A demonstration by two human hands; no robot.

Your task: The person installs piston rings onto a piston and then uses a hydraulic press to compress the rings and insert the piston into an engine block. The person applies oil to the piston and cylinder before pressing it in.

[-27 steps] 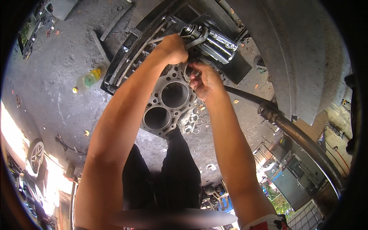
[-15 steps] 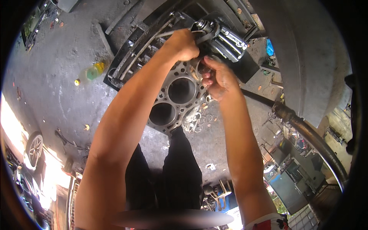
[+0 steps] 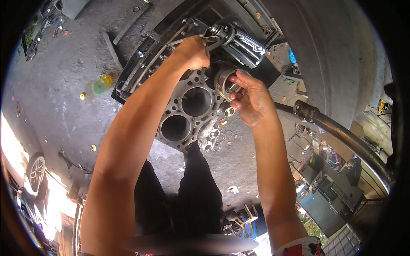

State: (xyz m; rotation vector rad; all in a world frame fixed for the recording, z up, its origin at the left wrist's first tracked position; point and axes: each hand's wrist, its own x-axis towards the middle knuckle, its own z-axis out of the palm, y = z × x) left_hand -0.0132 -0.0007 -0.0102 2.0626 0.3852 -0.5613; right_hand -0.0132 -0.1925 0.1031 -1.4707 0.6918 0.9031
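An engine block point(image 3: 181, 104) with two round cylinder bores showing stands in front of me. My right hand point(image 3: 255, 96) grips a short, hollow metal sleeve point(image 3: 223, 82) at the block's right edge, its fingers curled inside the near rim. My left hand point(image 3: 192, 53) is closed in a fist above the far part of the block; what it holds is hidden. Right beside that fist is a flat grey metal piece point(image 3: 220, 43), leading to a shiny ribbed metal part point(image 3: 247, 48). Behind the left forearm runs a long metal assembly with a thin rod point(image 3: 156, 59).
Several thin metal rings point(image 3: 220, 140) lie on the floor right of the block. A thick metal bar point(image 3: 333, 128) crosses the right side beside a large grey panel point(image 3: 329, 55). A yellow-and-green bottle point(image 3: 97, 87) lies at left; a wheel point(image 3: 35, 173) is farther left.
My right hand has drawn slightly right and nearer, away from the left fist, and the sleeve now shows more fully. The left hand stays closed by the flat metal piece. The view has shifted slightly.
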